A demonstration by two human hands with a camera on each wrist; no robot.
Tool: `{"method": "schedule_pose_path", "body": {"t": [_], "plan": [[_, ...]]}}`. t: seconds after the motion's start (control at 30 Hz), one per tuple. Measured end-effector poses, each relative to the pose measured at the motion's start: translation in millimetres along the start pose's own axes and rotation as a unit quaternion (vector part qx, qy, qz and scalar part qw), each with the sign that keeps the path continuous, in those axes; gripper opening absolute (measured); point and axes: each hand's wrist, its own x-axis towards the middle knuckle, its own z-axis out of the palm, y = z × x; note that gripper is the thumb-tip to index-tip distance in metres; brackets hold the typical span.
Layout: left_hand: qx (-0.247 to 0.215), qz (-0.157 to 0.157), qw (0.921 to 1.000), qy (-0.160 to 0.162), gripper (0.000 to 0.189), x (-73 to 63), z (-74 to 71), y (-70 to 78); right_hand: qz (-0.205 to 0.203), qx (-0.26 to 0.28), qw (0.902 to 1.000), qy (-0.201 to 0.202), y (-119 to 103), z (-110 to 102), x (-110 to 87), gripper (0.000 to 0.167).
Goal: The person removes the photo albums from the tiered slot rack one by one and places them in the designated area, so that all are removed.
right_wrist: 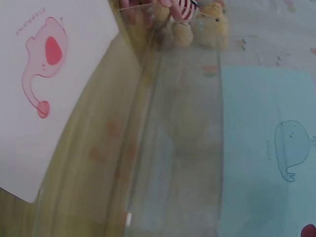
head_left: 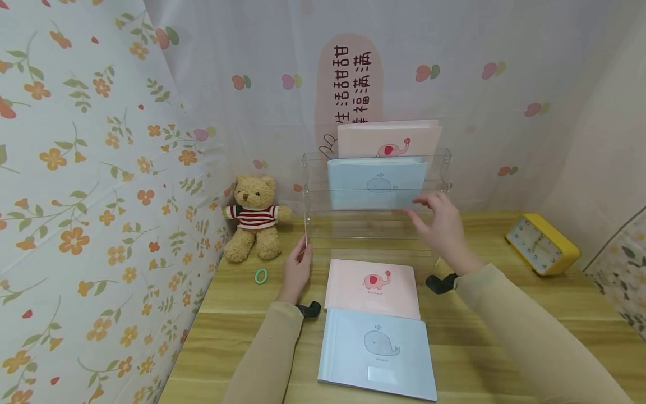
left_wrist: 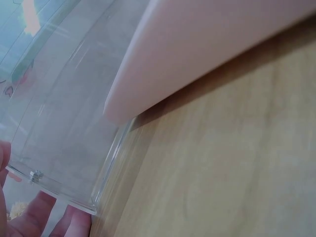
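Observation:
A clear acrylic rack (head_left: 373, 230) stands upright on the wooden table, with a pink elephant booklet (head_left: 358, 140) in its back tier and a light blue whale booklet (head_left: 348, 185) in front of it. My left hand (head_left: 295, 272) grips the rack's left side panel low down; in the left wrist view its fingers (left_wrist: 34, 212) lie along the panel edge. By the blue booklet's lower right corner is my right hand (head_left: 441, 224), thumb and forefinger apart. Only a fingertip (right_wrist: 308, 231) of it shows in the right wrist view. Whether it touches the rack, I cannot tell.
Before the rack lie another pink elephant booklet (head_left: 404, 292) and a blue whale booklet (head_left: 348, 348). A teddy bear (head_left: 254, 219) sits on the left, near a green ring (head_left: 261, 276). At the right stands a yellow clock (head_left: 542, 244). Patterned curtains (head_left: 101, 168) surround the table.

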Motion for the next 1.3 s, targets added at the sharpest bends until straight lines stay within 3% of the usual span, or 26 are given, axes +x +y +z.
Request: {"method": "schedule_pose_path", "body": {"t": [0.2, 0.43, 0.87, 1.03, 1.3], "plan": [[-0.007, -0.001, 1.0000, -0.001, 0.050, 0.5, 0.0, 1.1, 0.058, 0.025, 0.9980, -0.006, -6, -15, 30.0, 0.052], [-0.007, -0.009, 0.9999, -0.001, 0.050, 1.1, -0.7, 0.0, 0.144, 0.073, 0.9865, -0.028, -10, -19, 59.7, 0.074], [0.004, -0.010, 0.9999, 0.002, 0.049, 1.3, -0.5, 0.8, 0.227, 0.162, 0.9600, -0.024, -6, -11, 78.4, 0.083], [-0.003, -0.003, 1.0000, 0.001, 0.049, 1.6, -1.2, 0.6, 0.237, 0.169, 0.9562, -0.028, -4, -9, 85.2, 0.084], [-0.001, 0.000, 1.0000, 0.000, 0.049, 1.7, -0.2, -0.3, 0.192, 0.129, 0.9712, -0.056, -7, -8, 94.2, 0.068]]}}
